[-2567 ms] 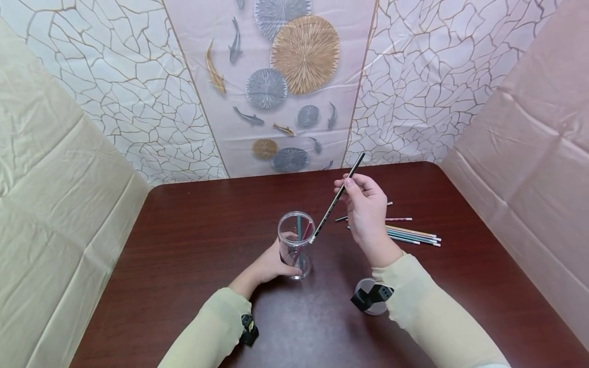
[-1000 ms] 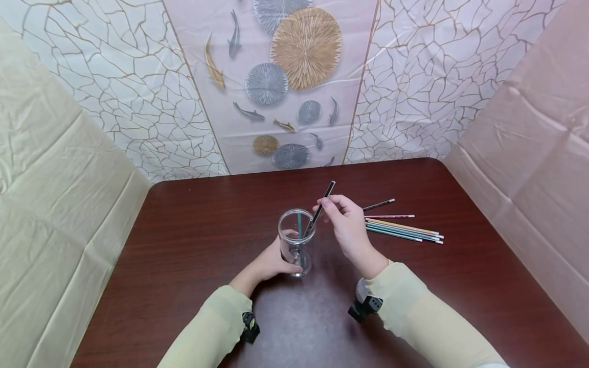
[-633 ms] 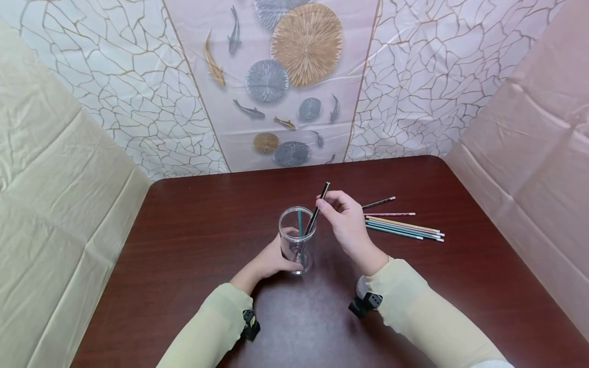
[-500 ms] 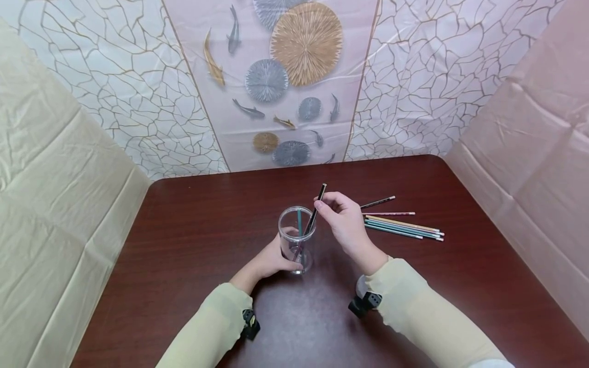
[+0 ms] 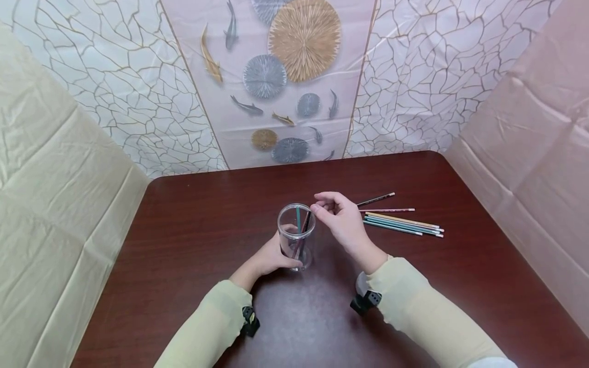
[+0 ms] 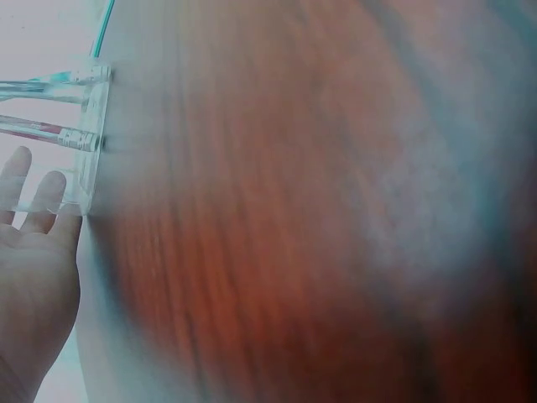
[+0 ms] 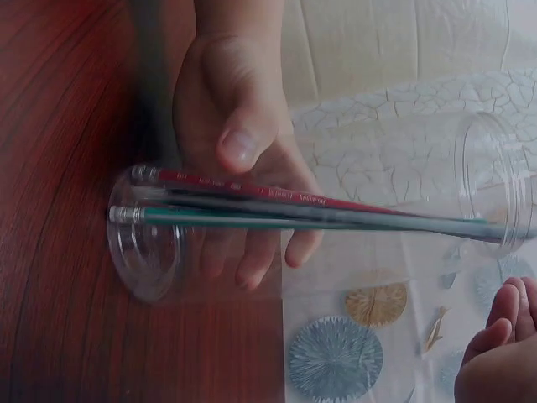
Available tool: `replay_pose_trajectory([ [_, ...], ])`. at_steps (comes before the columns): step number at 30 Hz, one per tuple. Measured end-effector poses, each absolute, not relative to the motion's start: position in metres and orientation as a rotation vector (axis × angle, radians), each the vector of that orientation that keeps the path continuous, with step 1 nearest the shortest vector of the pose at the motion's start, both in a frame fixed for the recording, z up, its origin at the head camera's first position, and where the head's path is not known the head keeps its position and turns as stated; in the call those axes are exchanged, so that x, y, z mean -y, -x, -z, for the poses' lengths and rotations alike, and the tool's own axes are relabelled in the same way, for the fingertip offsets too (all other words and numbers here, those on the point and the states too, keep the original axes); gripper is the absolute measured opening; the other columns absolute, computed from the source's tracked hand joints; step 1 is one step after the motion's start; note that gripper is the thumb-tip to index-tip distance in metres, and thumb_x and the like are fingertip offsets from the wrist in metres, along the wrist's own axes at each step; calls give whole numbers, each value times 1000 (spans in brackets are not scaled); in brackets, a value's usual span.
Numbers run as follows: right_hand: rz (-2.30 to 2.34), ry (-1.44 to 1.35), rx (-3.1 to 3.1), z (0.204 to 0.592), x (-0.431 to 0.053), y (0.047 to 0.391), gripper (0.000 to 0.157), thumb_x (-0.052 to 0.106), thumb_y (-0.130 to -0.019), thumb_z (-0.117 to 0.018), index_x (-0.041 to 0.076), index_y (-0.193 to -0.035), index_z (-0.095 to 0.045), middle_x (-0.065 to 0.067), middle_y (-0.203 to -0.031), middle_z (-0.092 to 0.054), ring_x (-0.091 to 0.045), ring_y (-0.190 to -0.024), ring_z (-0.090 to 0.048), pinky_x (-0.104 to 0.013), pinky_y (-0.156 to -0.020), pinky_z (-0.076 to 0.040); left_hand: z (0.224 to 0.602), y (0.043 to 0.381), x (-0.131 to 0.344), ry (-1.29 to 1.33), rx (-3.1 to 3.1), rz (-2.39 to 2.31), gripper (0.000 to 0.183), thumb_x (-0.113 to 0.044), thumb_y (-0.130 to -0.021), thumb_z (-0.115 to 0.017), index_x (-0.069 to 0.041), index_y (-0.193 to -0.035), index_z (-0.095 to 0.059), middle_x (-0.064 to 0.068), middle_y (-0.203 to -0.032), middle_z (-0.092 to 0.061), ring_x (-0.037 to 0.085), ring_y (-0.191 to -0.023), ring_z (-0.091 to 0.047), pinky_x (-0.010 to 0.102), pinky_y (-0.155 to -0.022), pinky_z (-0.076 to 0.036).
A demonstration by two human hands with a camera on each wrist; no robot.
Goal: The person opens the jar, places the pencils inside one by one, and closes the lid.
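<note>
The clear jar (image 5: 294, 236) stands upright on the dark wooden table (image 5: 198, 230), its mouth uncovered. Inside the jar, a black pencil (image 5: 307, 221), a teal pencil (image 7: 294, 222) and a red pencil (image 7: 277, 192) lean together; the teal and red ones have their eraser ends at the jar's base, while the black one's lower end is too blurred to make out. The left hand (image 5: 271, 258) holds the jar low on its wall, thumb on the near side and fingers behind. Just right of the jar's mouth is the right hand (image 5: 342, 222), fingers bent and nothing between them, its tips close to the black pencil's top yet apart from it. Farther right of the jar lie loose pencils: a black-and-white one (image 5: 377, 199), a pink one (image 5: 391, 210), a yellow one (image 5: 400, 220) and a few teal ones (image 5: 393, 227). Nearer the person than the jar and to its right, a translucent disc (image 5: 362, 282), perhaps a lid, shows partly under the right sleeve (image 5: 400, 286). Beyond the jar hangs a patterned cloth (image 5: 303, 41). The step in hand looks like the release of the black pencil into the jar; the next move calls for the right fingers to clear the rim while the left hand steadies the jar.
</note>
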State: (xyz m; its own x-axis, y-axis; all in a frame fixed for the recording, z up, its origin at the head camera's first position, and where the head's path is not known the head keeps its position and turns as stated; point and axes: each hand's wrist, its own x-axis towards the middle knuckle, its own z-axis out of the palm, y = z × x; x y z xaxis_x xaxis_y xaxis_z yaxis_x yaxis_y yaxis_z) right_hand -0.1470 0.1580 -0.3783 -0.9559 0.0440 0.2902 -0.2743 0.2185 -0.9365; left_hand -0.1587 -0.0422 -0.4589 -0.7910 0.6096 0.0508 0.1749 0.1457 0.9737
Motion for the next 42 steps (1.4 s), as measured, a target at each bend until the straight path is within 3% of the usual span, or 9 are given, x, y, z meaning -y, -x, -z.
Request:
replay_pose_trajectory([
  [4, -1855, -190, 2177, 379, -162, 149, 25, 7, -84, -69, -2, -107, -65, -8, -87, -64, -13, -77, -56, -20, -64, -44, 458, 161, 42, -759, -2046, -1716, 84, 5, -66, -78, 3, -132, -26, 18, -124, -48, 19, -102, -54, 30, -91, -40],
  [11, -1853, -109, 2149, 383, -173, 154, 24, 12, -88, -65, -4, -107, -65, -12, -95, -66, -10, -78, -55, -19, -68, -43, 458, 162, 43, -736, -2084, -1683, 85, 2, -66, -79, -1, -133, -27, 14, -118, -54, 15, -95, -56, 28, -88, -41],
  [14, -1854, -64, 2158, 387, -179, 156, 25, 10, -89, -64, -4, -109, -65, -15, -99, -65, -7, -78, -55, -18, -69, -44, 460, 163, 43, -746, -2076, -1682, 89, 3, -67, -79, -2, -137, -25, 15, -121, -53, 16, -101, -54, 28, -92, -39],
  [19, -1788, -48, 2202, 396, -191, 158, 25, 13, -88, -66, -2, -108, -66, -11, -92, -67, -5, -76, -58, -19, -68, -46, 464, 165, 43, -750, -2030, -1719, 100, 6, -66, -79, -6, -144, -17, 16, -127, -50, 17, -103, -56, 29, -92, -40],
  [22, -1726, -64, 2239, 402, -196, 159, 26, 17, -87, -67, 1, -109, -67, -10, -90, -68, -5, -77, -58, -18, -68, -45, 464, 164, 43, -735, -2063, -1690, 96, 3, -67, -79, -7, -142, -20, 15, -125, -53, 14, -96, -58, 29, -92, -39],
  [28, -1595, -122, 2304, 410, -208, 159, 30, 21, -86, -69, 6, -112, -68, -10, -93, -66, -8, -80, -55, -17, -69, -43, 462, 160, 42, -723, -2046, -1712, 88, 5, -67, -78, -2, -135, -24, 18, -134, -42, 15, -93, -58, 29, -92, -39],
  [34, -1482, -163, 2358, 418, -220, 160, 31, 20, -84, -71, 6, -112, -68, -7, -94, -65, -8, -80, -54, -17, -68, -42, 459, 155, 38, -727, -2121, -1678, 85, 1, -64, -81, -2, -132, -30, 13, -123, -54, 14, -105, -52, 30, -96, -35],
  [42, -1356, -162, 2412, 427, -237, 158, 33, 18, -83, -73, 6, -113, -67, -7, -97, -64, -9, -79, -53, -16, -66, -41, 472, 159, 34, -717, -2128, -1672, 86, 2, -63, -81, -4, -130, -29, 8, -107, -61, 13, -94, -56, 29, -91, -38],
])
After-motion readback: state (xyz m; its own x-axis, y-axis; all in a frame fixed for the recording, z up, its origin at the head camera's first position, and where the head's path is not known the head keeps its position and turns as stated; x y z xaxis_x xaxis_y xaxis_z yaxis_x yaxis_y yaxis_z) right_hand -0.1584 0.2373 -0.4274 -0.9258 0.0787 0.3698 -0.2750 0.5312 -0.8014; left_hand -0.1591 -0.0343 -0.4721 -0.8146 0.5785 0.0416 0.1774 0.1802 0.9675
